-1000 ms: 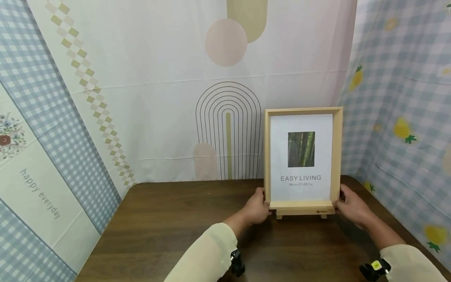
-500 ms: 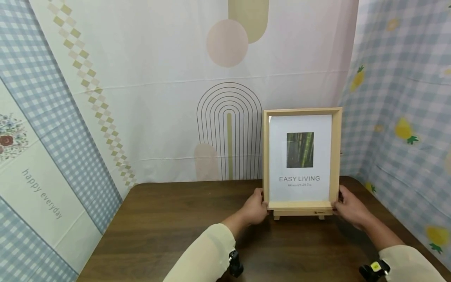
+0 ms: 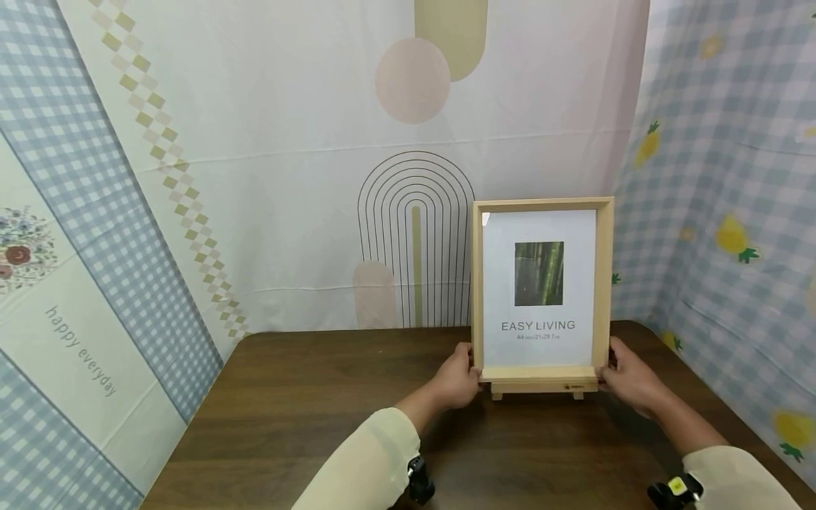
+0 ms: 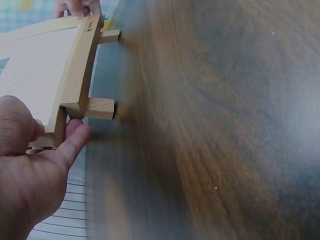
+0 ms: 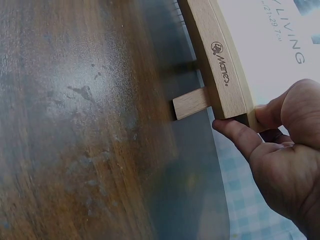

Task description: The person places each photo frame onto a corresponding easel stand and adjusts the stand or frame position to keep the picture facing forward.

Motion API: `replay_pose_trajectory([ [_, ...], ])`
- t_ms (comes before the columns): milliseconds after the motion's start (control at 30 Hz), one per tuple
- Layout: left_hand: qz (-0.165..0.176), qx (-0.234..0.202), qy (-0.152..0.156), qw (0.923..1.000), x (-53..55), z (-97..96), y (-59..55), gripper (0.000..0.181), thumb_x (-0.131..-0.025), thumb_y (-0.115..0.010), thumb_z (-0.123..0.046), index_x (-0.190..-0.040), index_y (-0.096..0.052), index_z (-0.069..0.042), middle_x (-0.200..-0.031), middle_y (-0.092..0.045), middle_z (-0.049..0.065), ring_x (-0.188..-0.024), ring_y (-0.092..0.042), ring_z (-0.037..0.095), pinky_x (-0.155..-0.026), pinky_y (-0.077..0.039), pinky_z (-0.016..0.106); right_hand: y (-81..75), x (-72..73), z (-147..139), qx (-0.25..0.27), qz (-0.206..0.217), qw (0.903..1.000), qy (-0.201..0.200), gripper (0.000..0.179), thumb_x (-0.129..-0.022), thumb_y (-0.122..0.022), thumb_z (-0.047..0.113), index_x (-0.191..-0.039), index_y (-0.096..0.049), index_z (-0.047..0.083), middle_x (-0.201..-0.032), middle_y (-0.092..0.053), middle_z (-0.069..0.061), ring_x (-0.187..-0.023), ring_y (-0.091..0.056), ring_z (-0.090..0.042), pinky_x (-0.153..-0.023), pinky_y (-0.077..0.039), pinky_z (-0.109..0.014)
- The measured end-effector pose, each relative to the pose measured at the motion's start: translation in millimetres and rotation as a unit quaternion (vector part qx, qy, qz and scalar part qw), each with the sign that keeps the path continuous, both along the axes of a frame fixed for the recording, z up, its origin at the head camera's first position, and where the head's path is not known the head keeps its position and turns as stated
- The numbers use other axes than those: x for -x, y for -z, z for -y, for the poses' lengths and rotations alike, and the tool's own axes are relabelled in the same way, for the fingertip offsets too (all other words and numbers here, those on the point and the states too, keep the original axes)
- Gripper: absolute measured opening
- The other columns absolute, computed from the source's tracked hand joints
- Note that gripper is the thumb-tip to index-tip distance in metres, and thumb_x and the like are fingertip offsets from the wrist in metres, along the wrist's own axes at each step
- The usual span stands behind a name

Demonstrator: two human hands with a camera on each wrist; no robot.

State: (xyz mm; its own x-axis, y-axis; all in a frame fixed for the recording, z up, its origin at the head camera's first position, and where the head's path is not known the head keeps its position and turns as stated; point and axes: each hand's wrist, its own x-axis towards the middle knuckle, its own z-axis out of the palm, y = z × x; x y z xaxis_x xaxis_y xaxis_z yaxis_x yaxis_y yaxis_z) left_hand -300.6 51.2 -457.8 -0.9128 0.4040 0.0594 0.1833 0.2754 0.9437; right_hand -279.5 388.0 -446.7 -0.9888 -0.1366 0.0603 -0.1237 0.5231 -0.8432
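A light wooden picture frame (image 3: 539, 372) stands nearly upright at the right of the table. Its white sheet (image 3: 539, 347) reads "EASY LIVING" around a small bamboo photo (image 3: 539, 273). Under it shows the front ledge of a wooden easel (image 3: 544, 387), with two short feet; most of the easel is hidden behind. My left hand (image 3: 454, 380) grips the frame's lower left corner, thumb in front. In the left wrist view one finger (image 4: 75, 142) reaches by the ledge's end. My right hand (image 3: 631, 377) pinches the lower right corner; its index finger (image 5: 240, 134) touches the ledge in the right wrist view.
The dark brown wooden table (image 3: 319, 397) extends left and in front of the frame. A pale patterned cloth (image 3: 287, 212) hangs behind. Checked cloths hang at the left (image 3: 83, 177) and the right (image 3: 720, 184), the latter close to my right hand.
The frame and easel have shifted slightly left and a little nearer, both hands moving along with them. The grip at both corners stays the same. The head view has turned slightly.
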Motion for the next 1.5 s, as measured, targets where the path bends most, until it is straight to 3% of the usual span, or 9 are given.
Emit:
replay_pose_trajectory([
  [600, 0.007, -0.027, -0.005, 0.9996, -2.0, 13.8, 1.2, 0.037, -0.105, -0.041, 0.008, -0.141, -0.033, 0.008, -0.129, -0.051, 0.028, -0.109, -0.063, 0.038, -0.087, -0.059, 0.042, -2.7, -4.4, 13, 0.013, 0.004, 0.9998, -0.012, 0.058, -0.103, -0.04, -0.007, -0.151, -0.008, -0.015, -0.134, -0.037, -0.044, -0.114, -0.056, -0.05, -0.082, -0.06, -0.044],
  [933, 0.0, -0.023, -0.01, 0.9997, -0.7, 20.1, 3.9, 0.035, -0.105, -0.042, 0.007, -0.14, -0.035, 0.008, -0.129, -0.052, 0.027, -0.108, -0.064, 0.037, -0.084, -0.06, 0.037, -1.4, -4.6, 17, 0.012, 0.005, 0.9996, -0.024, 0.061, -0.104, -0.042, -0.006, -0.153, -0.006, -0.013, -0.135, -0.035, -0.044, -0.116, -0.054, -0.054, -0.082, -0.06, -0.042],
  [1500, 0.003, -0.005, -0.016, 0.9999, -4.6, 36.6, 3.2, 0.04, -0.106, -0.043, 0.004, -0.145, -0.033, 0.006, -0.136, -0.049, 0.028, -0.108, -0.065, 0.035, -0.084, -0.06, 0.038, 1.8, -3.4, 32, 0.027, 0.012, 0.9991, -0.03, 0.061, -0.104, -0.04, -0.007, -0.154, -0.006, -0.011, -0.135, -0.036, -0.044, -0.116, -0.055, -0.052, -0.084, -0.06, -0.046],
])
